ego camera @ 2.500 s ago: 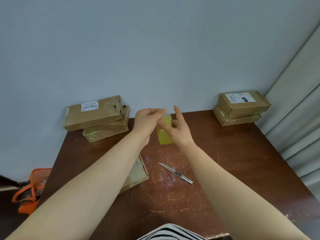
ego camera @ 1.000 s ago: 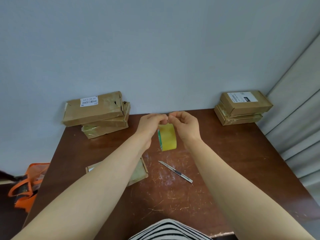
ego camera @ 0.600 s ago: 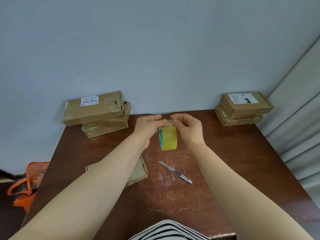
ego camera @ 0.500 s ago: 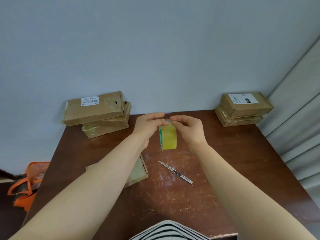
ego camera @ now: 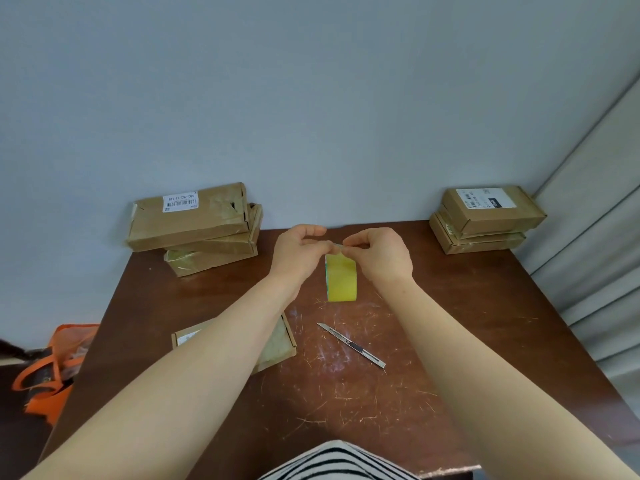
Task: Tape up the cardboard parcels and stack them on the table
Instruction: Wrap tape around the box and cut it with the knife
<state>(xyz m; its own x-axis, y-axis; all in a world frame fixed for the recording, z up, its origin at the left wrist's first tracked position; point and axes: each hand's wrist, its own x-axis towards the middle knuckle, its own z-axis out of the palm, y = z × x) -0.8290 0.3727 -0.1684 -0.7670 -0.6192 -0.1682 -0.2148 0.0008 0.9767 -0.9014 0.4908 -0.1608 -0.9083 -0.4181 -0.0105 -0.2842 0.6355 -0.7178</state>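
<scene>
The brown counter [ego camera: 485,323] is scratched and bare in the middle, and the tape roll [ego camera: 341,280] is held up in the air over it. If the roll slips, it could drop on the counter and roll away.

One pile of parcels [ego camera: 188,220] sits at the upper left of the frame, and it looks a bit crooked. Adding more on top could make it tip. Another pile [ego camera: 485,216] sits at the upper right.

A single parcel [ego camera: 277,344] lies at the lower left, partly hidden under the left arm. I think it is the next one to be taped. The arm could bump it when it comes down.

A thin knife [ego camera: 349,344] lies in the middle of the frame, just under the roll. A hand that reaches down fast could get cut.

The smallest thing is the loose end of the tape, and it is too small to see well. It could stick back down or tear.

The left hand [ego camera: 298,252] and the right hand [ego camera: 379,254] are close together, with fingers curled. Both pinch the top edge of the yellow roll, which hangs below their fingertips.
</scene>
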